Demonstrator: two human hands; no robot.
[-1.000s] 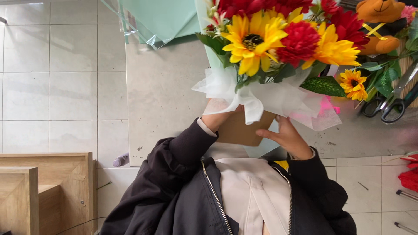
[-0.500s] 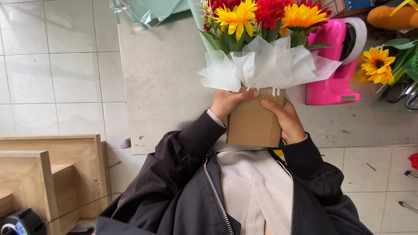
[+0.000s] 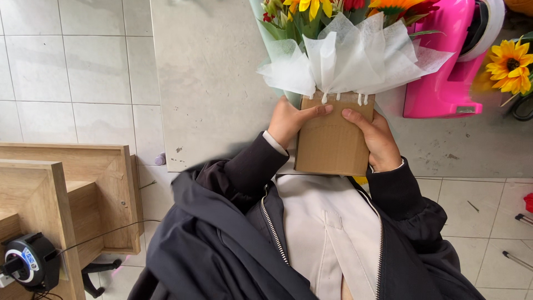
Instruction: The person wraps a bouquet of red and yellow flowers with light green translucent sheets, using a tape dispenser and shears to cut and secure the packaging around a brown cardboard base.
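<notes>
A brown cardboard box [image 3: 332, 139] holds a bouquet of yellow and red flowers [image 3: 333, 10] wrapped in white tissue paper [image 3: 355, 58]. My left hand [image 3: 291, 119] grips the box's left side, thumb across the front near the top. My right hand [image 3: 375, 139] clasps the right side, fingers reaching over the front. The box is held upright close to my chest, above the edge of a grey stone table [image 3: 216, 83]. The tops of the flowers are cut off by the frame.
A pink tape dispenser [image 3: 449, 66] stands on the table at the right, with a loose sunflower [image 3: 509, 66] beside it. Wooden shelving [image 3: 72, 189] and a small black device [image 3: 30, 261] sit at the lower left. Tiled floor lies around, with small tools [image 3: 519, 258] at the right.
The bouquet and box have come nearer to my chest and lower in view. Both hands shifted their hold from the wrapping's base to the sides of the box. The view tilted down.
</notes>
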